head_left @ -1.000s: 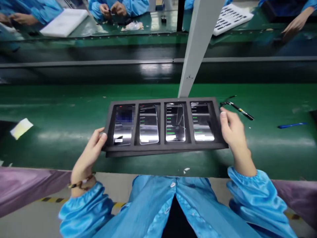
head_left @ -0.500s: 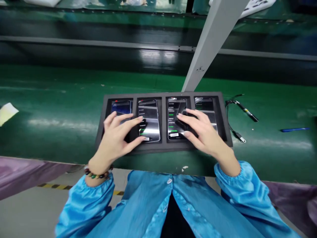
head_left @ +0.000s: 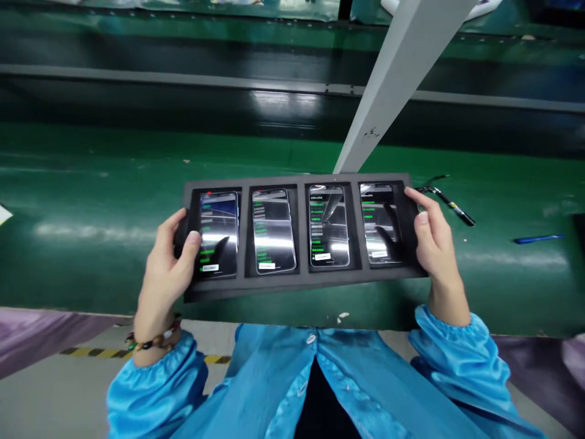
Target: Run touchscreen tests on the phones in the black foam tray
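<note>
A black foam tray with a row of compartments lies in front of me, one smartphone in each. The leftmost smartphone, the second smartphone, the third smartphone and the rightmost smartphone lie face up with lit screens showing green and white text. My left hand grips the tray's left end, thumb on top. Around the right end closes my right hand, its thumb also on the upper side. The fingers under the tray are hidden.
To the right of the tray lie a dark cable and a blue pen-like tool on the green bench. A grey post rises behind the tray. Small white scraps are near the front edge.
Both hands have left the phone screens and moved outward to grip the tray's two ends. The tray now sits slightly nearer and tilted. More text shows on the leftmost phone.
</note>
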The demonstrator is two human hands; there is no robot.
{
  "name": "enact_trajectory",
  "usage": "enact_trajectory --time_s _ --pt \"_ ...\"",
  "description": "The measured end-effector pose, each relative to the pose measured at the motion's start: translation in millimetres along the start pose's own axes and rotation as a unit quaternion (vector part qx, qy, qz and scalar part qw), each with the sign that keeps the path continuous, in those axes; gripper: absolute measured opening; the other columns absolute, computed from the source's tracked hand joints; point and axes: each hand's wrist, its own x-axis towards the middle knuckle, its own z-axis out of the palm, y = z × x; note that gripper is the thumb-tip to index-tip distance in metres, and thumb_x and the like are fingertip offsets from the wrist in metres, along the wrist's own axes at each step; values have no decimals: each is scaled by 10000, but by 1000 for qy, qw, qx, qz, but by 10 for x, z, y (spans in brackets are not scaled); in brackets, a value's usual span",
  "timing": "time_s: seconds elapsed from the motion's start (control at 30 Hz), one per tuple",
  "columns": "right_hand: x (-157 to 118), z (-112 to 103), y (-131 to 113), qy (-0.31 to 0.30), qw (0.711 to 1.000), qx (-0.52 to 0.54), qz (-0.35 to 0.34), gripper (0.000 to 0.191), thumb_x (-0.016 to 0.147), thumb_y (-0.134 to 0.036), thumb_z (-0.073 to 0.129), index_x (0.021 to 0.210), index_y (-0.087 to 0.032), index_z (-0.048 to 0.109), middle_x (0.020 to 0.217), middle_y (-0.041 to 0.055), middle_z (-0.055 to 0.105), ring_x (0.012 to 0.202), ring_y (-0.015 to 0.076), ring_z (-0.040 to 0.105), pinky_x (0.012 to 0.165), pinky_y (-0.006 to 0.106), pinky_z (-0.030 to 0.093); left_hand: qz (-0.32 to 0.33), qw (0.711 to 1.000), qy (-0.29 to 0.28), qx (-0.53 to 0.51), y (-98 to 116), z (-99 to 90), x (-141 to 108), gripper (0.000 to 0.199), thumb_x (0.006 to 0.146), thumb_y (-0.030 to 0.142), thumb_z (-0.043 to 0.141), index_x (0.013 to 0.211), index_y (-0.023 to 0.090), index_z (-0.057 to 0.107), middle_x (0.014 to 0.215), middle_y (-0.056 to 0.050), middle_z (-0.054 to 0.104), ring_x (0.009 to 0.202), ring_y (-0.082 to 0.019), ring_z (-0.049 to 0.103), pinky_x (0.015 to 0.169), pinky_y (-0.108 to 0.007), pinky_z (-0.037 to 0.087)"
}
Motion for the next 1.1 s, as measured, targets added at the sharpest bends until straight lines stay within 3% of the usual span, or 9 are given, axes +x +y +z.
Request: enact_trajectory --time_s 0.1,0.2,0.33,0.57,0.7,0.8,0.9,0.97,1.1 --pt "-91 3 -42 -9 1000 8 -15 567 1160 -587 421 1645 -331 563 1711 89 580 1661 328 466 1397 643 341 55 989 -84 109 -42 -14 86 751 991 706 669 1664 403 532 1641 -59 646 1494 -377 628 1275 -603 480" --pt "-196 -29 -100 -9 1000 3 -25 549 1158 -569 441 1641 -342 568 1708 76 583 1674 345 443 1399 673 325 87 985 -91 115 -18 -20 145 766 1036 705 628 1671 289 526 1632 -133 641 1488 -377 640 1270 -591 503" --pt "-271 -51 -145 -1 1000 -22 -20 532 1158 -576 426 1605 -354 610 1651 74 637 1640 352 478 1369 689 360 117 982 -99 111 25 -11 191 786 1041 738 602 1675 280 521 1625 -139 643 1479 -385 646 1267 -610 510" --pt "-233 -33 -130 -21 997 -39 -57 450 1182 -483 395 1449 -358 735 1253 48 847 1468 326 629 1300 671 422 142 970 -131 148 36 -61 211 424 1104 607 562 1372 368 788 1474 4 754 1478 -334 645 1305 -614 477" --pt "-200 -43 -148 -29 995 -91 -43 493 1166 -520 417 1575 -356 637 1566 67 705 1573 348 527 1306 671 415 177 956 -112 206 115 -42 237 499 1109 568 554 1548 367 680 1662 -88 609 1619 -400 493 1330 -704 388" --pt "-202 -49 -155 -39 992 -96 -72 462 1174 -480 397 1548 -384 651 1488 47 755 1546 329 562 1313 653 400 291 921 -116 232 244 29 231 439 1066 496 656 1469 341 736 1799 -109 429 1661 -448 405 1341 -744 290" --pt "-208 -41 -142 -47 992 -99 -69 444 1181 -463 381 1494 -386 685 1414 40 790 1502 322 599 1296 657 388 379 872 -202 236 372 174 214 316 1066 461 665 1312 318 802 1809 -83 420 1622 -440 454 1344 -738 256" --pt "-202 -34 -134 -42 992 -104 -49 456 1181 -480 376 1525 -382 657 1477 48 757 1529 328 569 1289 659 389 386 856 -237 248 431 299 209 340 1075 487 649 1327 311 794 1796 -94 440 1607 -434 474 1351 -728 256" --pt "-185 -34 -138 -40 992 -117 -37 494 1173 -526 375 1601 -393 583 1609 57 666 1574 349 521 1286 674 397 352 867 -232 264 501 479 214 453 1071 540 633 1479 362 718 1801 -88 431 1633 -425 442 1380 -694 238"
